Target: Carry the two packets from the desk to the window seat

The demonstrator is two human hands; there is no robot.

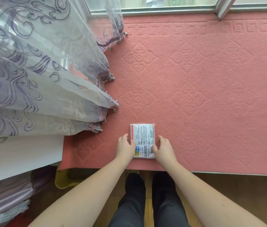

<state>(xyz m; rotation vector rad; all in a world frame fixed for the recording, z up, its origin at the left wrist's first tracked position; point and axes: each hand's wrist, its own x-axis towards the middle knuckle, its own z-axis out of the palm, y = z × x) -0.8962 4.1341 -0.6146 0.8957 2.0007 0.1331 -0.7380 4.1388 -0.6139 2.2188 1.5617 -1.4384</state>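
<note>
A flat clear packet [143, 136] with a white printed label lies on the pink window seat mat [195, 89], close to its near edge. Whether a second packet lies under it cannot be told. My left hand [126, 147] touches the packet's left edge, fingers relaxed on the mat. My right hand [162, 147] touches the packet's right edge, with fingers loosely bent against it. Neither hand visibly grips the packet.
A sheer purple-patterned curtain [39, 71] with beaded hem hangs over the seat's left side. The window frame [162, 11] runs along the far edge. My legs [147, 202] stand on the wooden floor before the seat. A white ledge [19, 158] is at left.
</note>
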